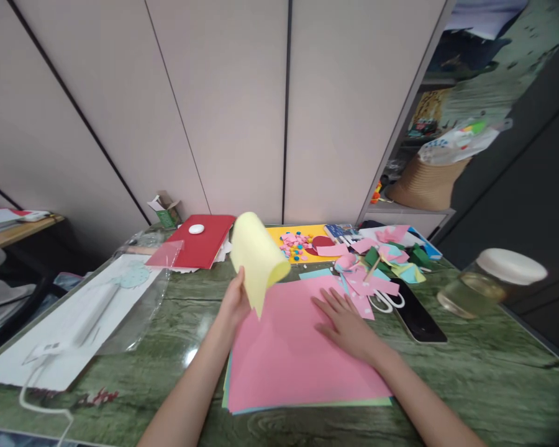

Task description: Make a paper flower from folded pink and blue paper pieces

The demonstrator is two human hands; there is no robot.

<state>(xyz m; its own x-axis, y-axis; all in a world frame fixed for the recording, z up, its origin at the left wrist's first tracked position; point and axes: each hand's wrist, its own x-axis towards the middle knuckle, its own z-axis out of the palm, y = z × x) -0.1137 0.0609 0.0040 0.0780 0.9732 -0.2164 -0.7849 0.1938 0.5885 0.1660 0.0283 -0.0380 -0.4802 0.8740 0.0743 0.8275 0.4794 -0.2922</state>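
Note:
My left hand (236,300) pinches the lower corner of a pale yellow sheet of paper (256,251), which curls over into a loose roll above the table. Beneath it lies a stack of coloured paper with a pink sheet (289,360) on top; blue and green edges peek out at its front. My right hand (342,320) rests flat on the pink sheet with its fingers spread, holding nothing. Close to those fingertips are pink paper scraps (368,279) and white-handled scissors (386,302), whose blades are hidden under the scraps.
A black phone (419,313) and a lidded jar of liquid (475,288) stand to the right. Behind are a yellow sheet with small coloured pieces (295,245) and a red folder (205,245). Leftward lie a clear plastic sleeve (137,316) and a white corded device (93,310).

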